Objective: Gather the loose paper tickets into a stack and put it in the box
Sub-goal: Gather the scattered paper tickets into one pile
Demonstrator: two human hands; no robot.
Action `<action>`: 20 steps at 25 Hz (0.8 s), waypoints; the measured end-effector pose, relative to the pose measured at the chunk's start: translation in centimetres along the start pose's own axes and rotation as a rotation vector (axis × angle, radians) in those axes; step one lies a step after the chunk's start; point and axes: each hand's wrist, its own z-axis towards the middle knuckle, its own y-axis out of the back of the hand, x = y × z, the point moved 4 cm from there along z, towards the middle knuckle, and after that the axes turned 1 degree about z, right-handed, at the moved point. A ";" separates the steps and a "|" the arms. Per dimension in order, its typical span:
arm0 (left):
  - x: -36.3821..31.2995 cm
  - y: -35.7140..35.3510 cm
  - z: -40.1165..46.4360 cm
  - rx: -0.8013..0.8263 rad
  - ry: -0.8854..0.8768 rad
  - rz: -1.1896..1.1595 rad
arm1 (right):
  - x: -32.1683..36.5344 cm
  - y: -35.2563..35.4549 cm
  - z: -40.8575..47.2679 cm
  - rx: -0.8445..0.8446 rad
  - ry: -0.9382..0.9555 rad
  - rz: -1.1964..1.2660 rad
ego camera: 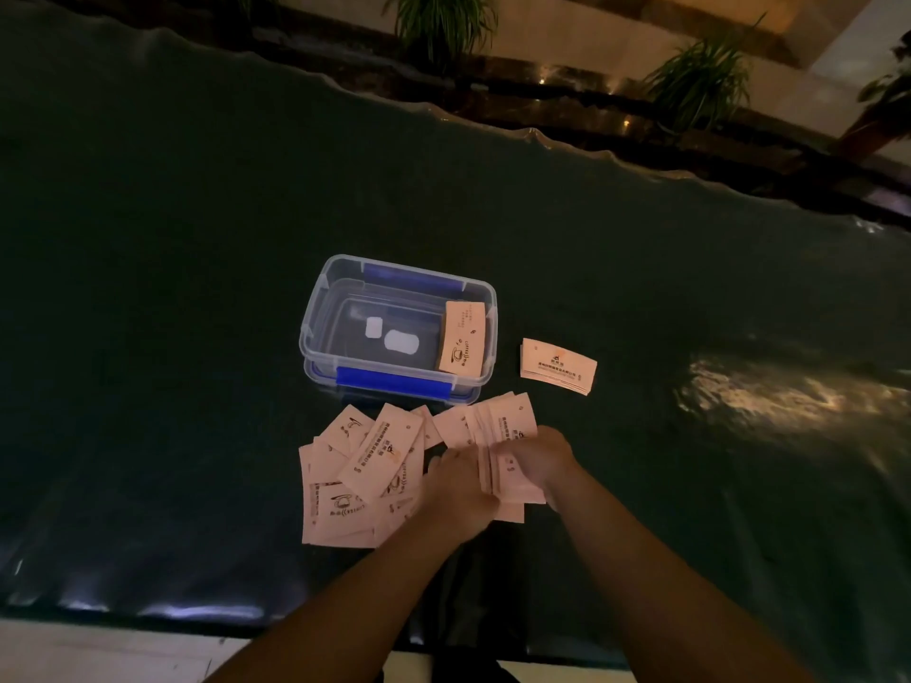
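A clear plastic box with blue latches stands open on the dark table, and a stack of tickets leans inside against its right wall. Several loose pale tickets lie fanned out in front of the box. Both hands meet over the right part of this spread. My right hand grips a bunch of tickets on edge. My left hand presses against the same bunch from the left. A separate small stack lies flat to the right of the box.
The table is covered with a dark glossy sheet, wrinkled along the far edge. Potted plants stand behind it. A bright reflection shines on the right side. The near table edge runs along the bottom.
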 end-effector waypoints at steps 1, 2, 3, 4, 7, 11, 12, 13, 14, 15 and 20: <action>0.3 0.2 -0.1 -0.021 0.011 0.007 | -0.1 0.4 0.0 0.008 -0.005 0.014; 0.9 0.6 -0.3 -0.047 0.041 -0.005 | -0.3 0.8 0.0 0.007 -0.010 0.026; 1.5 1.2 -0.4 -0.068 0.063 -0.011 | -0.6 1.2 0.0 0.000 -0.014 0.034; 1.9 1.8 -0.3 -0.072 0.060 0.016 | -0.8 1.5 -0.1 -0.002 -0.015 0.044; 1.6 3.7 0.2 0.000 -0.111 0.271 | -1.3 2.3 -0.5 -0.007 -0.006 0.067; 0.1 4.8 1.8 0.073 -0.331 0.564 | -2.2 3.2 -1.0 0.036 -0.058 0.131; 0.0 4.9 2.1 0.077 -0.335 0.590 | -2.4 3.3 -1.2 0.054 -0.063 0.159; -0.1 4.9 2.5 0.069 -0.334 0.617 | -2.6 3.4 -1.4 0.068 -0.063 0.178; -0.1 5.0 2.8 0.049 -0.338 0.647 | -2.7 3.6 -1.5 0.077 -0.061 0.195; -0.1 5.2 3.0 0.029 -0.341 0.672 | -2.9 3.7 -1.6 0.083 -0.064 0.215; -0.1 6.5 3.1 0.047 -0.293 0.523 | -3.9 4.4 -1.8 0.086 -0.084 0.338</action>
